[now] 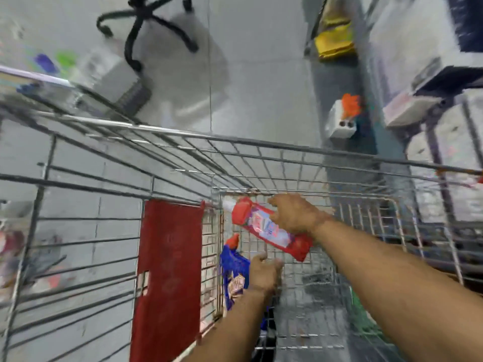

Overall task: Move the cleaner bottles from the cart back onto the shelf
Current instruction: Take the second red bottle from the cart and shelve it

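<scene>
Inside the wire cart [261, 147], my right hand [295, 215] grips a red cleaner bottle [264, 228] with a white cap, held on its side above the cart floor. Lower down, my left hand [264, 275] is closed on a blue cleaner bottle [234, 270] with a red cap, which leans upright against the cart's left inner wall. The picture is blurred. Shelves [444, 142] with white packs stand at the right.
A red flap [167, 278] hangs on the cart's child seat at the left. An office chair base [146, 24] and a grey box [117, 82] stand on the floor ahead. A white bottle with an orange cap [342, 116] and yellow packs [334, 43] sit low by the right shelf.
</scene>
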`<state>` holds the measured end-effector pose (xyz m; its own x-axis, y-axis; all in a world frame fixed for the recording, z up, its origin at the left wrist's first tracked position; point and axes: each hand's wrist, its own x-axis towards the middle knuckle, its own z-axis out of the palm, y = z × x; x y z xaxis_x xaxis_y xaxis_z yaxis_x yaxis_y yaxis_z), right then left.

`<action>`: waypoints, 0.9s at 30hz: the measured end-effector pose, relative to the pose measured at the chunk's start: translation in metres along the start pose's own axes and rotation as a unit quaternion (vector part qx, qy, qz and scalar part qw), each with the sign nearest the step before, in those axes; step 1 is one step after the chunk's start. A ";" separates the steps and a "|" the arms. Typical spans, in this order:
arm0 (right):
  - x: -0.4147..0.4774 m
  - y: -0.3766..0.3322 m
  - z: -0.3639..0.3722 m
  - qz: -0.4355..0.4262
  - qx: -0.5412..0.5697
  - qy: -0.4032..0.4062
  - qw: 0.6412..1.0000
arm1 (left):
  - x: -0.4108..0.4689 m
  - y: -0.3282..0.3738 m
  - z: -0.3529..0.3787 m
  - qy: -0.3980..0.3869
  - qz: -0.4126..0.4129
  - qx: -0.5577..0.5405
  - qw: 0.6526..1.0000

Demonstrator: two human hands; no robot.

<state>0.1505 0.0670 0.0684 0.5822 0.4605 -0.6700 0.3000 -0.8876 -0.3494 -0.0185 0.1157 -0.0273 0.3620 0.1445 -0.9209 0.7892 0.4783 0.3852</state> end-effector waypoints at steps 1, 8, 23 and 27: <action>0.016 0.000 0.006 0.006 0.012 -0.002 1.000 | 0.008 0.000 0.000 -0.001 0.003 -0.027 1.000; 0.071 0.004 0.029 0.031 0.081 -0.068 0.994 | 0.016 0.031 0.004 -0.003 0.021 -0.116 0.993; 0.002 0.020 0.025 0.059 0.296 -0.059 0.951 | -0.038 0.023 -0.004 -0.054 0.028 -0.102 0.993; -0.057 0.026 0.010 0.054 0.343 -0.009 0.938 | -0.074 0.025 0.000 -0.090 0.086 -0.025 0.992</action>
<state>0.1178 0.0177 0.0910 0.5665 0.3729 -0.7349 -0.3212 -0.7213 -0.6136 -0.0255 0.1171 0.0509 0.5748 0.0733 -0.8150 0.6842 0.5032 0.5279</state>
